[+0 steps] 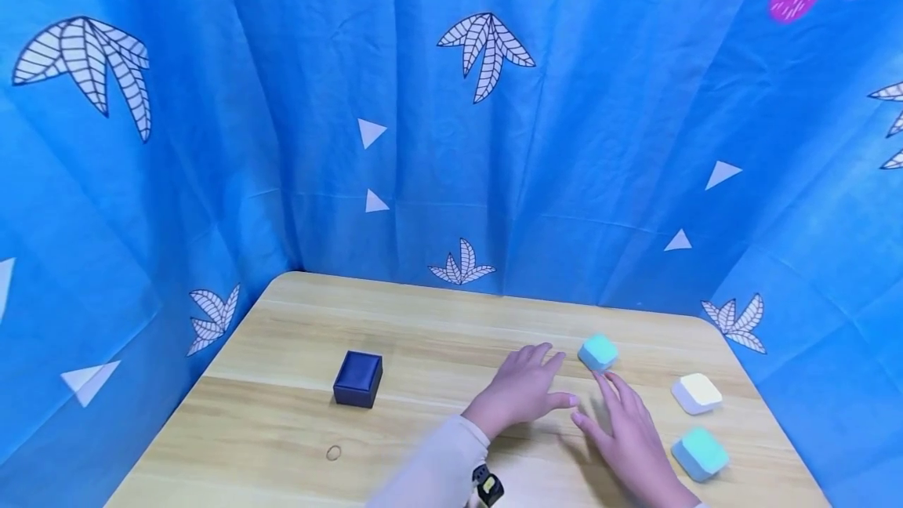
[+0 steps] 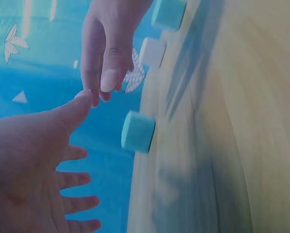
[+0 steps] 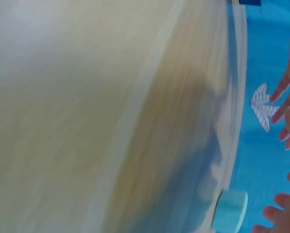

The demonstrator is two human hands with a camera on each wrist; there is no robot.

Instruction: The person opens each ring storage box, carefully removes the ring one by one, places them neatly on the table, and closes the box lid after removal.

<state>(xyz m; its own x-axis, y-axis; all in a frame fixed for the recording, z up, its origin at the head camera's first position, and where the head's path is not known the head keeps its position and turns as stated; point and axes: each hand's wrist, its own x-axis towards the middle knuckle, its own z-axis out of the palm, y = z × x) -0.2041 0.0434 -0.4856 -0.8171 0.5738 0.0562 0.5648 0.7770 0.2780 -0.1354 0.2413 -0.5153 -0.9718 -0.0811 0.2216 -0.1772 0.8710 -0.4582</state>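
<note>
My left hand (image 1: 518,390) is over the right half of the table, fingers spread and relaxed, holding nothing. Facing it, my right hand (image 1: 629,439) has its fingers stretched forward, also with nothing in its grasp. The two thumbs point toward each other, close together in the head view. A teal rounded block (image 1: 598,352) lies just beyond the right fingertips, which overlap its near edge in that view. To the right of the right hand are a white rounded block (image 1: 697,393) and a second teal block (image 1: 701,453). The left wrist view shows the farther teal block (image 2: 139,132) standing apart from the left fingers.
On the left part of the wooden table (image 1: 268,382) sits a dark blue box (image 1: 358,379), its lid down. A thin ring (image 1: 334,452) lies nearer the front. Blue patterned curtains (image 1: 451,139) hang behind and at both sides. A small black device (image 1: 487,486) is strapped on the left wrist.
</note>
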